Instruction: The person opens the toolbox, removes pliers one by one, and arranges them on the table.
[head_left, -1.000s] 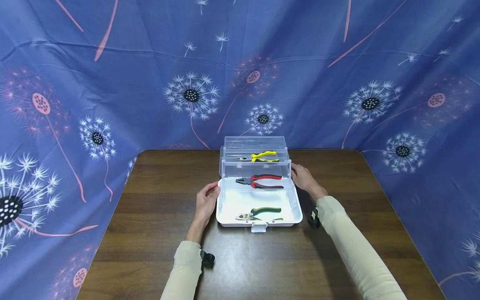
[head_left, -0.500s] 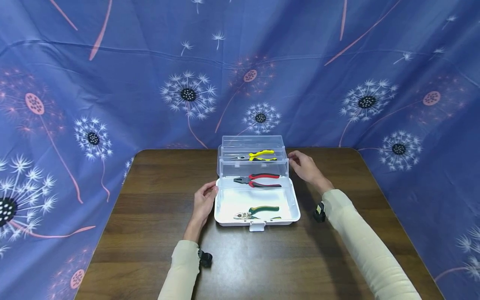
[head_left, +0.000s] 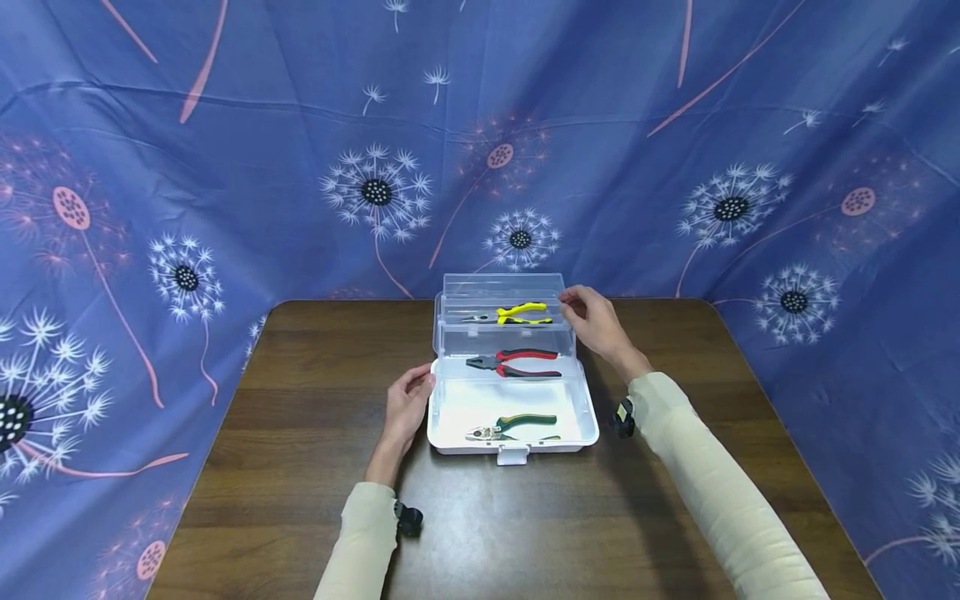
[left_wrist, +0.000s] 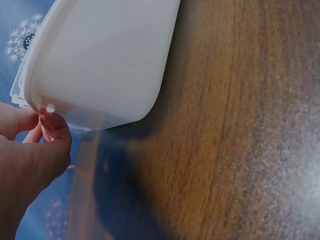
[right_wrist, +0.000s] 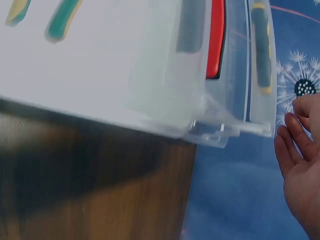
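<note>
In the head view, a white toolbox [head_left: 465, 404] stands unfolded, its two clear trays stepped up behind the base. Yellow-and-black long-nose pliers [head_left: 527, 307] lie in the upper tray [head_left: 502, 285]. The lower tray [head_left: 465, 340] holds red-and-black pliers [head_left: 530, 355]. Green-handled pliers [head_left: 529, 419] rest on the base floor. My left hand [head_left: 407, 408] pinches the box rim at its left side, with thumb and fingertips meeting at the edge in the left wrist view. My right hand [head_left: 600, 325], fingers loosely bent and holding nothing, is at the upper tray's right end.
The toolbox stands near the back of a brown wooden table [head_left: 300, 450]. Behind and beside the table hangs a blue dandelion-patterned cloth [head_left: 300, 183]. A white latch [head_left: 513, 456] sticks out at the box front.
My right hand has left the tray's right side, swung outward, then risen up and left to the upper tray's end. My left hand stays at the rim.
</note>
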